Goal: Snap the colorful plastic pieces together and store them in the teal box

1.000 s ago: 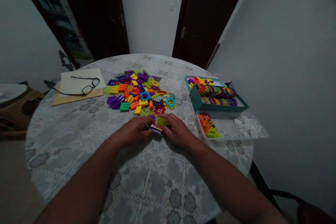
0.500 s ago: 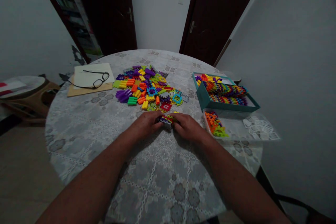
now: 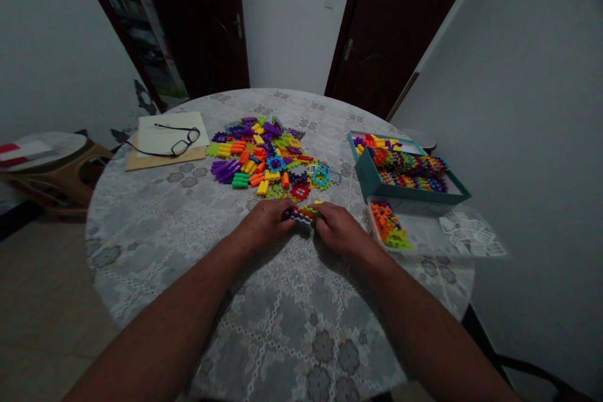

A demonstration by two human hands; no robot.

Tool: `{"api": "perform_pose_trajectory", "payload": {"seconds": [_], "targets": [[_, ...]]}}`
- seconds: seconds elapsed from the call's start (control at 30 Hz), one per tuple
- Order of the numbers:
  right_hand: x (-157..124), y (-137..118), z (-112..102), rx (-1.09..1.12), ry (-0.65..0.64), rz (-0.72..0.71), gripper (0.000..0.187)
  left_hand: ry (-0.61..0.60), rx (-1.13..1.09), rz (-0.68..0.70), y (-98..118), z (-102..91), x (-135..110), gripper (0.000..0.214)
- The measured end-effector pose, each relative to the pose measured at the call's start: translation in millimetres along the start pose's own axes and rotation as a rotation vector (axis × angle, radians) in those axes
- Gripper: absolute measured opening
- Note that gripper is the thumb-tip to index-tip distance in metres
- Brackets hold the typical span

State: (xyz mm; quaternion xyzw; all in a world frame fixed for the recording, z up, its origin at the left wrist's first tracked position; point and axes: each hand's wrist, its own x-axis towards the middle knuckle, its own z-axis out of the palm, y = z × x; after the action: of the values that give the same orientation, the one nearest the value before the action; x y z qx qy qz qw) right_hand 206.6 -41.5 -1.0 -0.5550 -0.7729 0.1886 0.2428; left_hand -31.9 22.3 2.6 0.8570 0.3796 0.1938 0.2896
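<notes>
Between my two hands is a small stack of colourful plastic interlocking tiles (image 3: 302, 215), with purple, white, red and yellow-green layers showing at the edge. My left hand (image 3: 269, 221) is closed on its left end, and my right hand (image 3: 336, 226) grips the right end. Fingers cover both ends of the stack. Just beyond the hands lies a loose pile of plastic building pieces (image 3: 263, 188), in orange, yellow, purple, green and blue, with some gear-edged squares among them.
To the right stands a teal box (image 3: 372, 179) holding rows of stacked tiles. In front of it, a clear plastic tray (image 3: 424, 226) has orange and green pieces and white frames (image 3: 471, 235). Eyeglasses (image 3: 179, 147) rest on paper (image 3: 148, 133) at the left of the round table (image 3: 282, 320).
The whole view has shifted slightly to the right. My hands stay on the tile stack, which now looks tilted a little differently.
</notes>
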Motion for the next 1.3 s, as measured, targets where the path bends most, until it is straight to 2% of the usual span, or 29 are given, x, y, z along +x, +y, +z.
{"api": "perform_pose_trajectory", "payload": {"seconds": [0.07,0.17,0.37,0.5,0.63,0.73,0.8,1.03,1.3], "targets": [[1,-2,-2,-0.035,0.012,0.061,0.02,0.003,0.02,-0.004,1,0.2,0,0.017],[2,-4,-3,-0.085,0.045,0.119,0.019,-0.001,0.034,-0.002,1,0.2,0,0.016],[1,-2,4,-0.103,0.034,-0.023,0.017,0.014,0.008,0.003,1,1.4,0,0.019],[-1,-1,4,-0.063,-0.008,-0.056,0.02,0.046,-0.01,-0.012,2,2.8,0,0.026],[-2,-5,1,0.01,-0.038,-0.069,0.034,0.027,-0.005,0.017,2,3.6,-1,0.028],[-3,-10,-2,0.063,-0.026,-0.073,0.051,0.009,-0.021,0.055,4,4.5,-1,0.03],[-4,-13,-2,0.073,-0.011,-0.066,0.055,0.024,-0.019,0.066,5,5.4,-1,0.034],[-4,-15,2,0.076,0.086,-0.047,0.046,0.033,-0.004,0.05,3,7.4,-1,0.046],[0,-24,7,0.023,0.03,0.011,0.036,0.023,-0.013,0.06,-6,10.3,1,0.049]]}}
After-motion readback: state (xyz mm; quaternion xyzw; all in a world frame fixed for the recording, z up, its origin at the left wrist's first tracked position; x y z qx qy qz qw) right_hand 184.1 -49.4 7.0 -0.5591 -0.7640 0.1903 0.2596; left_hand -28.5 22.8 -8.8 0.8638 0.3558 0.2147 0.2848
